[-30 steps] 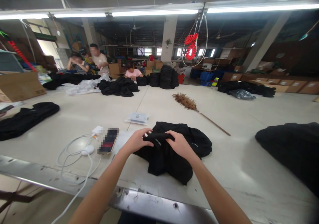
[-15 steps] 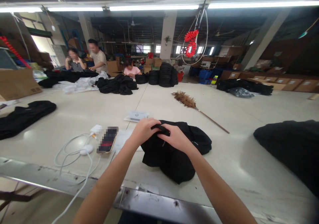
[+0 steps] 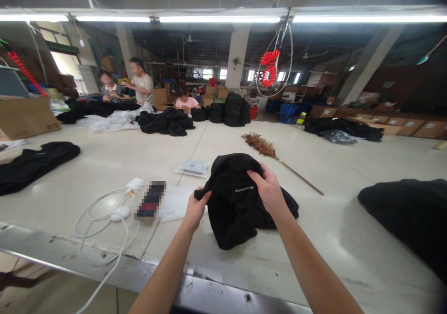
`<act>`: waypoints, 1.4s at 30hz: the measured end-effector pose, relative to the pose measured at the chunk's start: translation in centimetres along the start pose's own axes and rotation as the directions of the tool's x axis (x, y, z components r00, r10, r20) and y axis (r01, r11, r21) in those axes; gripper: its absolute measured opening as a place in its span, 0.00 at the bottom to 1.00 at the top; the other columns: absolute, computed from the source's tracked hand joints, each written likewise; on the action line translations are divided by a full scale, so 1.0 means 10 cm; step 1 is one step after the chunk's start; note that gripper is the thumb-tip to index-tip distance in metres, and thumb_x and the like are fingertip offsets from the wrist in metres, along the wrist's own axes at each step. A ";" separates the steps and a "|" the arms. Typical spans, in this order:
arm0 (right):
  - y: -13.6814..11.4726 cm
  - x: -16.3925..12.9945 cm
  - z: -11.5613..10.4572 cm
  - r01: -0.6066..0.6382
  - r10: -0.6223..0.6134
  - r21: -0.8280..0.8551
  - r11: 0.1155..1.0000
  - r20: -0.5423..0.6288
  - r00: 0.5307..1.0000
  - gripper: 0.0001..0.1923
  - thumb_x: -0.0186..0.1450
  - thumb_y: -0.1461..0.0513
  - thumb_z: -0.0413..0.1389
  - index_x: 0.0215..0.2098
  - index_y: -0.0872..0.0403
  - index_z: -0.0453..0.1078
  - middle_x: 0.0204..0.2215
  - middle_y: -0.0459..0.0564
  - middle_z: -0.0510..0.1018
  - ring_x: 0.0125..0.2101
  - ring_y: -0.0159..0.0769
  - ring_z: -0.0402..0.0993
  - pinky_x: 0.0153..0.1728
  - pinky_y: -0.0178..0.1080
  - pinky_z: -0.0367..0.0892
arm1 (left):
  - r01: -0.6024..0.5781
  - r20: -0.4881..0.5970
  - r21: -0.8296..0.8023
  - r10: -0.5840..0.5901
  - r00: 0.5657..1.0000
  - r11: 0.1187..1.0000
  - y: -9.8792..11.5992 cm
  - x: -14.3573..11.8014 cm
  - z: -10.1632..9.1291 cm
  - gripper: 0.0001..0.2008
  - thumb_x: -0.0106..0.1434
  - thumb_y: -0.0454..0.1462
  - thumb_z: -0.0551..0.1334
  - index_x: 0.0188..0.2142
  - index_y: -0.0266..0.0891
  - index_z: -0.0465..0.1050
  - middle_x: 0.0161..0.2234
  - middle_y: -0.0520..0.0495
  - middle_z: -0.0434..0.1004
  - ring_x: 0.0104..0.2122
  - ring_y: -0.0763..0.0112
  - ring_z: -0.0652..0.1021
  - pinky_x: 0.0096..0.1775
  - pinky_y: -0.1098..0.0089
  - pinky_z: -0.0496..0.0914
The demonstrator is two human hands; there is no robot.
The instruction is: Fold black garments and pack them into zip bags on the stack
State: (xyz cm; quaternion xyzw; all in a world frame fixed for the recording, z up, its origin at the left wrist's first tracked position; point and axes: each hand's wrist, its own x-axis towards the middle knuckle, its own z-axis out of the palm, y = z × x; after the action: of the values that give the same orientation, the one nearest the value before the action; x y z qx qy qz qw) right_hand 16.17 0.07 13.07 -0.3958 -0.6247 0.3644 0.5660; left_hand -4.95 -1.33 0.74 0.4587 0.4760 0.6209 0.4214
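Note:
A black fabric piece with a small pale "ROCKBROS" print is lifted partly off the table in front of me; its exact kind of garment is not clear. My left hand pinches its left edge between thumb and fingers. At its upper right, my right hand grips the cloth, thumb on the near face beside the print. More black cloth lies on the table behind it, under my right wrist. To the left of my left hand rest a white paper sheet and a phone, blurred out.
Beyond my hands lie a flat plastic-wrapped packet and a feather duster. White cables trail over the front edge at left. Black cloth piles sit right and at the back. Several people are across the table.
My hands have moved apart from the bunched edge they held together. The cloth is now spread and raised between them, with its print facing me.

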 end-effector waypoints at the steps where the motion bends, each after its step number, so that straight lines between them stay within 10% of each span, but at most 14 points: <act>1: 0.03 -0.01 -0.06 -0.002 0.001 -0.023 1.000 -0.028 1.000 0.16 0.63 0.51 0.56 0.44 0.51 0.67 0.34 0.49 0.77 0.39 0.44 0.74 0.40 0.43 0.71 | -0.034 -0.039 0.016 0.035 0.999 0.999 0.11 0.02 -0.03 0.21 0.58 0.50 0.67 0.41 0.35 0.76 0.38 0.44 0.81 0.40 0.60 0.79 0.43 0.63 0.72; 4: 0.10 -0.08 -0.32 -0.017 0.010 -0.061 0.998 -0.106 0.994 0.17 0.61 0.52 0.57 0.45 0.51 0.67 0.36 0.50 0.78 0.40 0.46 0.74 0.41 0.44 0.71 | -0.192 -0.040 0.160 0.200 0.979 0.968 0.55 0.11 -0.13 0.18 0.60 0.48 0.66 0.43 0.37 0.76 0.41 0.45 0.81 0.42 0.59 0.79 0.44 0.63 0.72; 10: 0.30 -0.48 -0.93 -0.149 0.142 -0.256 0.955 -0.044 0.989 0.12 0.58 0.53 0.60 0.37 0.49 0.69 0.30 0.46 0.76 0.35 0.45 0.74 0.38 0.44 0.71 | -0.444 0.372 0.412 0.298 0.879 0.796 1.14 0.22 -0.04 0.12 0.59 0.43 0.68 0.40 0.41 0.75 0.39 0.50 0.80 0.41 0.62 0.78 0.45 0.64 0.71; 17: 0.90 -0.92 -1.04 -0.230 0.340 -0.443 0.866 0.187 0.922 0.36 0.53 0.51 0.65 0.58 0.48 0.66 0.51 0.56 0.76 0.51 0.51 0.74 0.51 0.49 0.71 | -0.644 0.655 0.523 0.221 0.723 0.558 0.49 0.17 0.42 0.19 0.54 0.48 0.72 0.42 0.44 0.79 0.42 0.46 0.75 0.41 0.62 0.77 0.43 0.66 0.71; 23: 1.05 -0.75 -0.77 -0.114 0.249 -0.473 0.874 0.234 0.940 0.23 0.56 0.54 0.63 0.48 0.49 0.71 0.47 0.52 0.77 0.49 0.46 0.74 0.51 0.48 0.69 | -0.751 0.718 0.425 0.316 0.620 0.506 0.32 -0.03 0.48 0.22 0.54 0.56 0.68 0.38 0.42 0.80 0.40 0.45 0.74 0.40 0.63 0.76 0.43 0.66 0.72; 28: 0.99 -0.52 -0.75 -0.073 0.210 -0.467 0.881 0.248 0.946 0.09 0.62 0.54 0.56 0.35 0.52 0.69 0.31 0.47 0.76 0.34 0.40 0.74 0.40 0.44 0.71 | -0.662 0.660 0.461 0.271 0.701 0.591 0.41 -0.06 0.20 0.27 0.55 0.55 0.69 0.49 0.43 0.75 0.49 0.41 0.72 0.45 0.60 0.76 0.48 0.63 0.71; 34: 0.95 -0.44 -0.84 0.039 0.063 -0.527 0.849 0.174 0.983 0.13 0.68 0.55 0.49 0.46 0.50 0.70 0.46 0.51 0.78 0.47 0.43 0.74 0.53 0.48 0.66 | -0.432 0.609 0.664 -0.106 0.786 0.611 0.11 -0.06 -0.26 0.11 0.59 0.45 0.67 0.38 0.43 0.77 0.38 0.47 0.80 0.39 0.58 0.78 0.44 0.63 0.69; 42: 0.60 -0.49 -0.97 0.147 -0.042 -0.641 0.753 0.177 0.983 0.14 0.71 0.54 0.43 0.40 0.50 0.68 0.38 0.52 0.76 0.40 0.43 0.73 0.45 0.45 0.67 | -0.332 0.412 0.669 0.039 0.910 0.665 0.52 0.00 -0.42 0.11 0.62 0.45 0.63 0.29 0.41 0.73 0.29 0.52 0.78 0.32 0.64 0.77 0.37 0.68 0.67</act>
State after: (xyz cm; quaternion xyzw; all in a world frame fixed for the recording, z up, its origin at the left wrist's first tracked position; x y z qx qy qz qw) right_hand 26.53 -1.81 6.47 -0.5067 -0.7727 0.1244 0.3616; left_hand -9.45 -3.21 5.25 0.7407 0.5456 0.3256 0.2185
